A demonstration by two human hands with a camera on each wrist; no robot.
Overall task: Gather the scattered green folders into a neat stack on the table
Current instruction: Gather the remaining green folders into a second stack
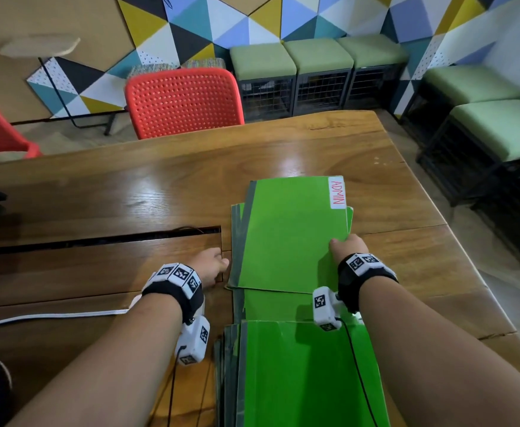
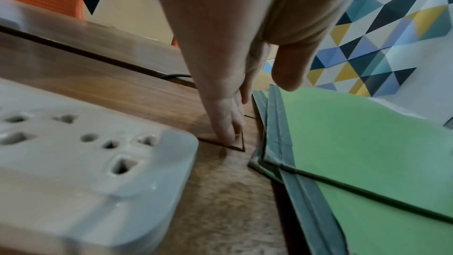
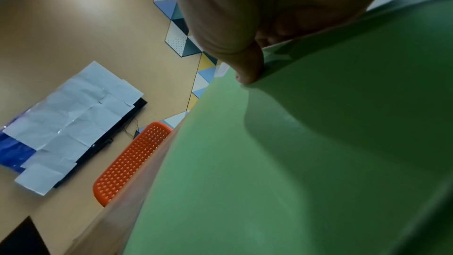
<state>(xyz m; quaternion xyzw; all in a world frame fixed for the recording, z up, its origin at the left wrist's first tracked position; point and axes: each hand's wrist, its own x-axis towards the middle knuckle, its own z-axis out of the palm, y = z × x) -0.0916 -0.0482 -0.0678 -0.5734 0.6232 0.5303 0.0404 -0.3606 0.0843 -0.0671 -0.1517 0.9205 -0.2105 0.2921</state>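
Note:
Several green folders lie overlapped on the wooden table [image 1: 129, 195]. The top folder [image 1: 286, 238] bears a white ADMIN label [image 1: 336, 192] at its far right corner. My right hand [image 1: 342, 245] pinches this folder's right edge; the right wrist view shows the thumb [image 3: 247, 71] on top of the green folder [image 3: 306, 162], its cover bent up. My left hand [image 1: 217, 265] rests fingertips [image 2: 228, 133] on the table, just left of the folders' grey spines [image 2: 277, 133], touching no folder. A nearer pile of green folders [image 1: 302, 374] lies at the table's front edge.
A cable slot [image 1: 104, 238] cuts across the table left of the folders. A white power strip [image 2: 85, 162] and its cord [image 1: 52, 315] lie by my left wrist. An orange chair [image 1: 181, 103] stands at the far side; green stools [image 1: 317, 72] line the wall.

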